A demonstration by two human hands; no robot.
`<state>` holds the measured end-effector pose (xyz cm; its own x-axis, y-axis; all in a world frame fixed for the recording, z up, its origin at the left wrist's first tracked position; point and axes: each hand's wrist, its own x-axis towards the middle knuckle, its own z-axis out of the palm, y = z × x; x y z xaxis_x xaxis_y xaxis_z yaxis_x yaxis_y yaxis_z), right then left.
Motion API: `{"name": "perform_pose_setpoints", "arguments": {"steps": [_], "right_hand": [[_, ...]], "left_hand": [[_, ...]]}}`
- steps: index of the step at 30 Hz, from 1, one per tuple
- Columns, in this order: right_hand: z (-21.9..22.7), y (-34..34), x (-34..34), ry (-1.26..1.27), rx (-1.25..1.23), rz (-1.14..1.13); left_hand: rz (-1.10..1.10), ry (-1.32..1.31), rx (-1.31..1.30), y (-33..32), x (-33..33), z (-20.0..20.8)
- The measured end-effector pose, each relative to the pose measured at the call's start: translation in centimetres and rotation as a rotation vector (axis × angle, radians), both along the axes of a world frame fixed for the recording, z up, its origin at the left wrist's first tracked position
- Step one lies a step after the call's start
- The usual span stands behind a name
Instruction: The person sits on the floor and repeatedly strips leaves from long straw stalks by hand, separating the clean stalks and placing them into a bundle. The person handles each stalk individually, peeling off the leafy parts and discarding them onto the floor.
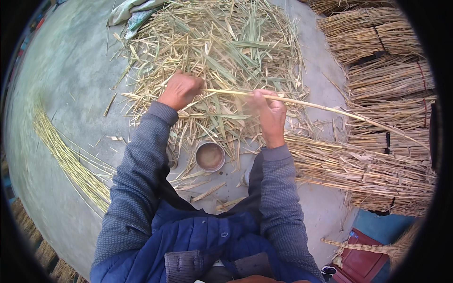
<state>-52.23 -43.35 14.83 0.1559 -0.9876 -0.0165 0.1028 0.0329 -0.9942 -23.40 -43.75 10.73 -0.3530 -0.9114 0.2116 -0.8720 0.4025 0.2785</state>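
A long, thin, pale yellow reed stalk point(325, 107) lies crosswise before me, its far end reaching out to the right. My left hand point(182, 89) is closed around its left end. Farther along, my right hand point(272, 115) pinches the same stalk between thumb and fingers; the fingertips are somewhat blurred. Beneath both hands spreads a heap of dry leaf sheaths and strips point(222, 61), some green, most straw-coloured. A round bowl point(197, 160) with something brownish inside stands between my feet, just short of the heap.
Loose unstripped reeds point(339, 165) lie to my right, beside several tied reed bundles point(377, 35). On the left floor is a fan of smooth, bare stalks point(71, 153). A cloth or sack point(130, 13) lies at the far left. A broom point(401, 247) rests over a dark red object point(361, 259).
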Motion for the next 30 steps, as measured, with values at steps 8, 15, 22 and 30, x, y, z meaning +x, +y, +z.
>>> {"name": "perform_pose_setpoints", "arguments": {"steps": [8,15,22,30], "right_hand": [[1.4,-0.6,-3.7,0.013,-0.119,-0.117],[1.4,0.5,-0.1,0.056,-0.163,0.027],[1.5,1.0,1.3,0.02,-0.101,0.033],[0.9,1.1,1.1,0.001,-0.051,-0.038]], "left_hand": [[0.036,0.08,0.049,1.1,0.2,1.2],[-0.091,0.627,-0.115,1.7,-7.4,4.4],[0.066,0.937,0.194,2.6,-7.3,5.0],[0.201,0.882,0.016,2.6,-6.7,4.5]]}}
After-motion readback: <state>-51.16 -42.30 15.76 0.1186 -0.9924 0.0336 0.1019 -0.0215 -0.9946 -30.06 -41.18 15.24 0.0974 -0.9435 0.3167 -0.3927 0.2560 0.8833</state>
